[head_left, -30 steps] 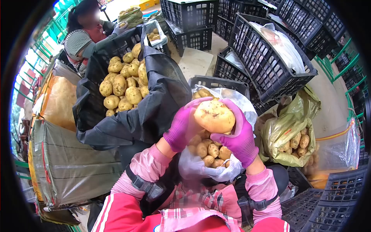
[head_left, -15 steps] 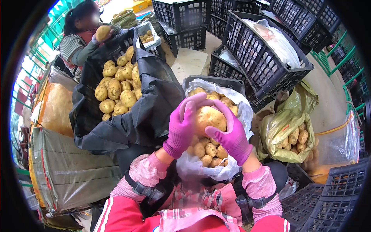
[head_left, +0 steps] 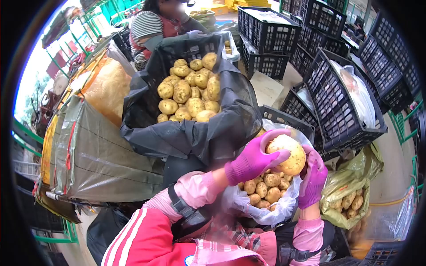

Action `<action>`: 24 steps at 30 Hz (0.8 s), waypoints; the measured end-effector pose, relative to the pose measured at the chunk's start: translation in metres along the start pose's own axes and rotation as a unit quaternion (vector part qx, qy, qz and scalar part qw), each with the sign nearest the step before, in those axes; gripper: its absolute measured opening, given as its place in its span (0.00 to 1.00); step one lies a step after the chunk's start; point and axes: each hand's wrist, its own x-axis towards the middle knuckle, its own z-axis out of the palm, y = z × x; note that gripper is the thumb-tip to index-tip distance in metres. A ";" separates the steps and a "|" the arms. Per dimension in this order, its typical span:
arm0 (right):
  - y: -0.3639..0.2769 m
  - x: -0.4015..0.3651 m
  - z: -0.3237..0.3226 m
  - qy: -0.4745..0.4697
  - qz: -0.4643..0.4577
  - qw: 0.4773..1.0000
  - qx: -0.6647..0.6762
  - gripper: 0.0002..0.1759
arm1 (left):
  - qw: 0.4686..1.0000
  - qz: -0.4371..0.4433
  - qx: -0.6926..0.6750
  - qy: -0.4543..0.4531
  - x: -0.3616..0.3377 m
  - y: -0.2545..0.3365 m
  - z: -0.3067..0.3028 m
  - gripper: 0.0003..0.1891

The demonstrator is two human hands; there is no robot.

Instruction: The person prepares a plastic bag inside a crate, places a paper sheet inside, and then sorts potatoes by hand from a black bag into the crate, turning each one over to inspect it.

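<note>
A large pale-brown potato (head_left: 288,155) is held up in front of me, above the crate lined with a white plastic bag (head_left: 248,208). My left hand (head_left: 257,156), in a pink-purple glove, grips it from the left, thumb across its front and fingers over the top. On its right side, my gloved right hand (head_left: 314,177) holds the edge; some of its fingers are hidden behind the potato. Smaller potatoes (head_left: 266,191) fill the bag below both hands. Left of them stands a crate with a black liner (head_left: 186,142) containing several large potatoes (head_left: 182,91).
Black plastic crates (head_left: 346,104) are stacked at the right and back. An olive plastic bag of potatoes (head_left: 350,195) stands at my right. Wrapped bulky goods (head_left: 106,150) are at the left. Across the black-lined crate is another person (head_left: 153,31).
My view has turned left, so the crates appear further right. The potato has been turned in my hands, and my right hand has shifted to its side. The other person's raised potato is no longer visible.
</note>
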 end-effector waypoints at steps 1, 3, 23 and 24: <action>-0.015 -0.003 0.001 -0.006 0.035 0.999 0.008 0.25 | 0.994 0.083 0.059 0.043 -0.005 0.011 -0.004 0.33; -0.026 -0.007 0.007 0.006 0.014 0.999 0.031 0.23 | 0.956 0.194 0.173 0.134 -0.022 0.033 -0.020 0.36; -0.060 -0.015 -0.038 0.061 -0.062 0.985 0.150 0.20 | 0.877 0.170 0.424 -0.148 -0.027 -0.052 -0.005 0.26; -0.060 -0.016 -0.038 0.054 -0.064 0.985 0.148 0.20 | 0.873 0.093 0.444 -0.181 -0.020 -0.089 -0.002 0.26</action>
